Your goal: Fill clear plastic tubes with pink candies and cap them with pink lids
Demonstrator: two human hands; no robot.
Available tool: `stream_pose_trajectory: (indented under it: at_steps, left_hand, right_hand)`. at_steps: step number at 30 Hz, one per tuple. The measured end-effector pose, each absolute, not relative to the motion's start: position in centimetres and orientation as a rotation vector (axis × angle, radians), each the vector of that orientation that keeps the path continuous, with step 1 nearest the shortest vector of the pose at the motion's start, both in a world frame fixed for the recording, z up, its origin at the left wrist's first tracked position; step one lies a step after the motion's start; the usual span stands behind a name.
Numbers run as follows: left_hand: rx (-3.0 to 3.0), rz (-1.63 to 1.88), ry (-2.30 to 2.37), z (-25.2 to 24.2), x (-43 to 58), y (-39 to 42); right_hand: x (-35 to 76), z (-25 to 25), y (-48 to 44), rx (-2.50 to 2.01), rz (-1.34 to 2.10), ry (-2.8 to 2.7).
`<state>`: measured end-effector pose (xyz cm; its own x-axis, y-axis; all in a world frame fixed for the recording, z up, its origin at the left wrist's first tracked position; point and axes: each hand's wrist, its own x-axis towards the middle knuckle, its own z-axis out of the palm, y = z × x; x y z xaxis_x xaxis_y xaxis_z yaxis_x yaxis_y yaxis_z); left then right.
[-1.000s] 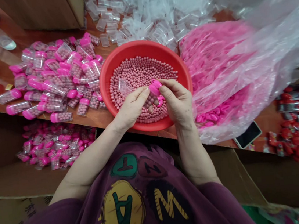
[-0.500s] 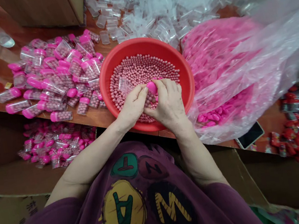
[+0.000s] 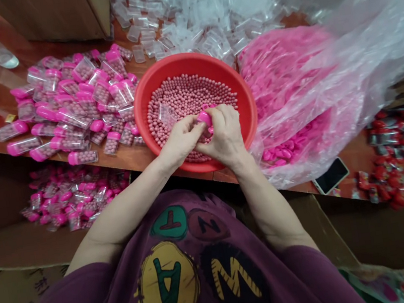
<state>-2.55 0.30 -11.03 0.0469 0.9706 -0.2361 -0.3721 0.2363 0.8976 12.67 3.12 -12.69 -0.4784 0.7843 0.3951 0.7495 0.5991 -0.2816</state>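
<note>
Above the red basin (image 3: 140,115), my left hand (image 3: 180,142) is closed, its thumb and forefinger pinching at a pink plastic cap (image 3: 204,117). My right hand (image 3: 225,133) curls round the same cap from the other side, with more pink pieces partly showing by its fingers. Whether a clear bottle sits under the cap is hidden by the fingers. Small pink beads (image 3: 186,91) fill the bottom of the basin, and a clear empty bottle (image 3: 167,115) lies on them left of my hands.
Filled pink-capped bottles (image 3: 78,98) are heaped at left, with more in a carton (image 3: 77,199) below. Clear empty bottles (image 3: 198,16) lie behind the basin. At right are a plastic bag (image 3: 289,79) of pink caps, a phone (image 3: 330,176) and red-capped items (image 3: 389,175).
My hands stay together over the basin with the pink cap, the fingers shifting slightly. The view has turned a little, and the basin and bag sit slightly further left.
</note>
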Motion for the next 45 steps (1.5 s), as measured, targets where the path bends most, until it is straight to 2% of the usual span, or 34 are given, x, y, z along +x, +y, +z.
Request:
stream_pose_trajectory:
  at_steps: [3,9,11,16,20,24,26,30,33,37,40,45]
  left_hand:
    - [0.693,1.197,1.083,-10.5,-2.6,0.1]
    - [0.883,1.456,1.254,-9.5,-9.6,1.6]
    - [0.902,1.606,1.425,-10.1,-13.9,2.9]
    - [1.004,1.682,1.789,-12.5,-20.3,5.1]
    - [1.303,1.649,1.757,-12.5,-16.8,4.0]
    - [1.579,1.206,1.569,-11.4,-11.5,2.6]
    - [1.58,1.101,1.556,-11.1,-10.0,2.6]
    - [1.268,1.202,1.456,-10.9,-8.8,3.9]
    - [1.004,1.301,1.317,-11.1,-8.3,4.9]
    - [0.923,1.243,1.302,-11.7,-7.7,5.0]
    - [1.124,1.185,1.48,-12.1,-7.5,4.6]
    - [1.392,1.064,1.741,-12.3,-6.8,3.5]
  right_hand:
    - [11.7,-12.8,3.2,-1.193,0.207,-2.345]
    - [11.2,-10.9,6.5,-1.012,0.773,-2.337]
    - [11.0,-10.5,8.3,-1.092,0.766,-2.306]
    - [8.7,-11.7,10.9,-1.16,0.707,-2.506]
    - [6.4,-13.1,11.2,-1.131,0.738,-2.694]
    - [6.2,-12.5,11.1,-1.207,0.774,-2.587]
    - [6.8,-11.7,10.7,-1.177,0.75,-2.537]
    - [8.4,-10.4,9.6,-1.048,0.692,-2.452]
    - [9.4,-10.4,9.5,-1.023,0.782,-2.386]
    - [10.6,-11.2,10.3,-1.108,0.91,-2.423]
    - [11.2,-11.5,10.9,-1.23,0.812,-2.589]
    - [10.7,-11.7,10.9,-1.58,0.298,-3.002]
